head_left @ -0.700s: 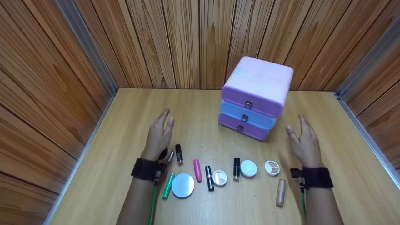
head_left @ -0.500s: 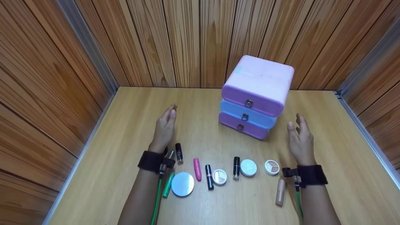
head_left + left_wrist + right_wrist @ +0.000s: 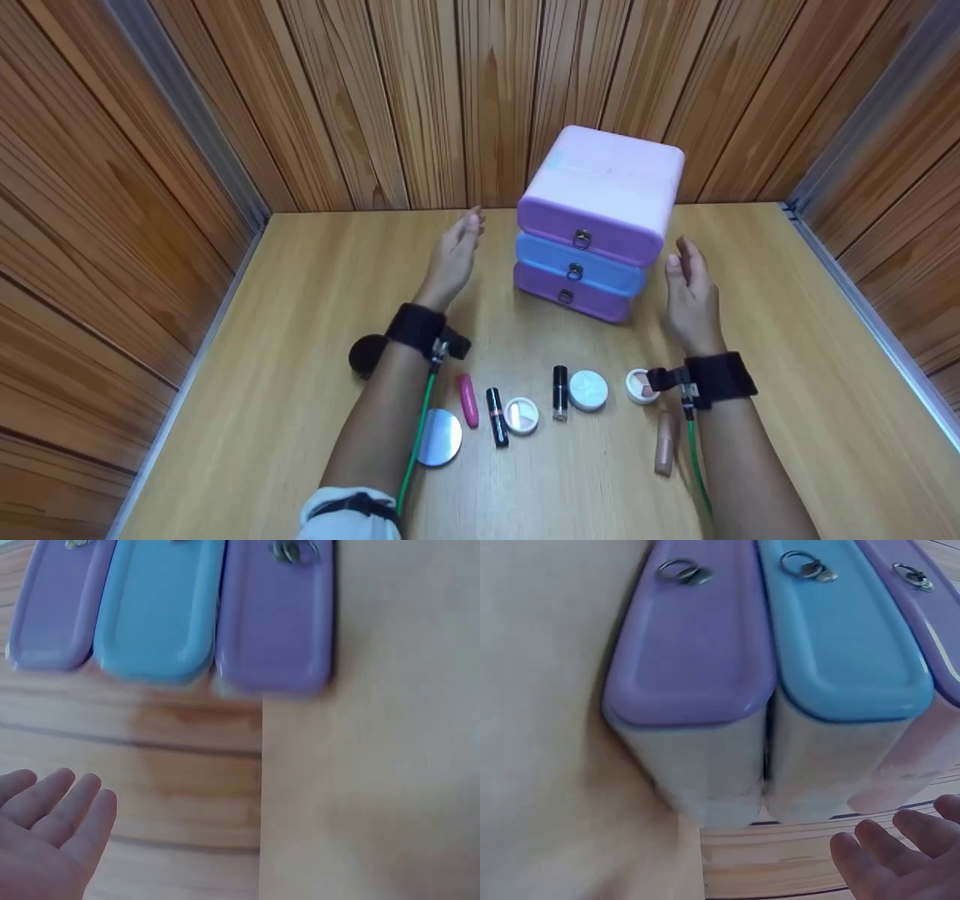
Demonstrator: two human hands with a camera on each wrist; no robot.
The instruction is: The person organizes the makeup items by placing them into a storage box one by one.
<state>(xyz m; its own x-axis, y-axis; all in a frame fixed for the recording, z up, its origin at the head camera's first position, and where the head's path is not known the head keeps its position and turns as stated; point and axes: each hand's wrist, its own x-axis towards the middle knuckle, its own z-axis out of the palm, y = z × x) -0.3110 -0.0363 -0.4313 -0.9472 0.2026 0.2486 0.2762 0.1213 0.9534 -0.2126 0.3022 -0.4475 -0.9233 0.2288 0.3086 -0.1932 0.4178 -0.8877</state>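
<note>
A small drawer box (image 3: 600,187) with a pale pink top stands towards the back of the table, turned at an angle. Its three fronts are purple, blue and purple, each with a metal ring pull; all the drawers are closed. My left hand (image 3: 451,255) is off its left side, fingers straight and holding nothing. On the other side, my right hand (image 3: 691,300) is close to the box's right wall, also empty, fingers extended and palm turned inward. The left wrist view has the blue drawer front (image 3: 154,615) above my fingers; in the right wrist view, fingertips (image 3: 847,847) appear beside the box.
In front lie a pink tube (image 3: 468,401), black tubes (image 3: 496,418), a pale round jar (image 3: 588,390), small round pots (image 3: 521,415) and a beige tube (image 3: 664,445). My left forearm partly covers a silvery disc (image 3: 444,439). Wood-panelled walls (image 3: 420,105) enclose the table.
Both hands have moved forward towards the box, the left one also well to the right. The left arm now hides the green tube and uncovers a dark round thing. The camera view has shifted slightly.
</note>
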